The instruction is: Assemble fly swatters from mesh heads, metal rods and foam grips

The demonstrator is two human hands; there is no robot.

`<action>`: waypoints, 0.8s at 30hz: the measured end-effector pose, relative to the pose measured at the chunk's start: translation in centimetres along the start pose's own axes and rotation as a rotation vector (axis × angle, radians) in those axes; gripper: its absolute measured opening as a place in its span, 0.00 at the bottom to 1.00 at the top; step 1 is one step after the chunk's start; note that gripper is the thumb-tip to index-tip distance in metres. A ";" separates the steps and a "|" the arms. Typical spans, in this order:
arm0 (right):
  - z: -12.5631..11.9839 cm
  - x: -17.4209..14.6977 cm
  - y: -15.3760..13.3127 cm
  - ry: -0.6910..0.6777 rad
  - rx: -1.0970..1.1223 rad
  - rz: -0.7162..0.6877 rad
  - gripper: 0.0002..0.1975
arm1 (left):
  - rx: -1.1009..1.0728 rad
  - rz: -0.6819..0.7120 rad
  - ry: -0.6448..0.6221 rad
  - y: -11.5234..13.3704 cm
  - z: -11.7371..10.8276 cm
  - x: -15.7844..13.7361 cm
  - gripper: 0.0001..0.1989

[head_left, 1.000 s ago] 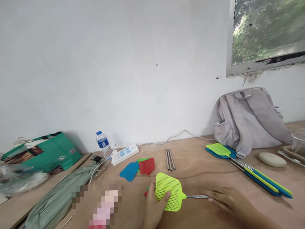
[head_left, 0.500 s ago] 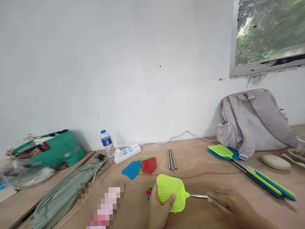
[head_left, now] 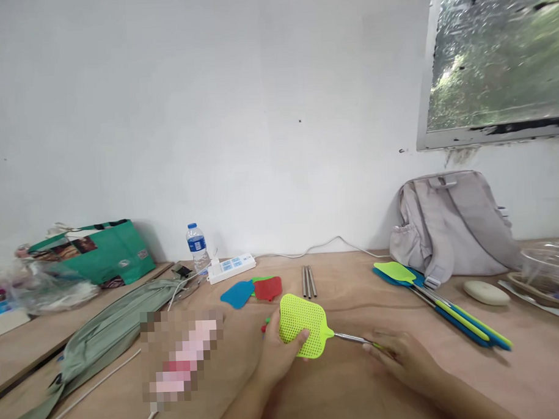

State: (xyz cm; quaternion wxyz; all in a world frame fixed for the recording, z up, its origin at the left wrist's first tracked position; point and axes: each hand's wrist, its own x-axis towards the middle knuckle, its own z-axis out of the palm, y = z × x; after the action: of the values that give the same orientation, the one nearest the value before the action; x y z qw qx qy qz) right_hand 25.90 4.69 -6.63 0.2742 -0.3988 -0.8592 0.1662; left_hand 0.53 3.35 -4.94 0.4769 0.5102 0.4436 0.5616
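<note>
My left hand point(head_left: 278, 356) grips the yellow-green mesh head of a fly swatter point(head_left: 304, 325) just above the wooden table point(head_left: 350, 390), thumb on its front face. My right hand point(head_left: 401, 359) closes on the far end of the swatter's thin metal rod point(head_left: 352, 338). Small red and green plastic pieces point(head_left: 266, 323) lie partly hidden behind my left hand. Three bare metal rods point(head_left: 308, 281) lie further back, next to loose blue point(head_left: 237, 293) and red point(head_left: 268, 289) swatter heads.
Finished swatters with blue and yellow-green handles point(head_left: 441, 311) lie at the right by a grey backpack point(head_left: 449, 228) and a pale oval object point(head_left: 486, 293). A power strip point(head_left: 231, 267), water bottle point(head_left: 197, 246), green bag point(head_left: 93, 256) and grey pouch point(head_left: 105, 335) sit at the left.
The view has tilted so the hands sit higher in the frame. Both hands keep their hold on the swatter, and the right hand has slid a little toward the head.
</note>
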 end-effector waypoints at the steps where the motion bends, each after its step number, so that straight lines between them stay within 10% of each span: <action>1: 0.1 0.0 0.0 0.000 -0.002 0.001 0.18 | 0.002 0.009 -0.010 0.0 0.0 0.0 0.26; 24: -0.8 0.3 1.8 0.119 -0.139 -0.037 0.12 | -0.255 -0.043 0.041 -0.6 -0.2 1.3 0.22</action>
State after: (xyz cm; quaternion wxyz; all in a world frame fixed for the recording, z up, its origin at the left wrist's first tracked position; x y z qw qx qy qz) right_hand 27.22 6.12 -6.80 0.2996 -0.4101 -0.8580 0.0773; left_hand 0.30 4.69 -5.34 0.5407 0.4244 0.3889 0.6134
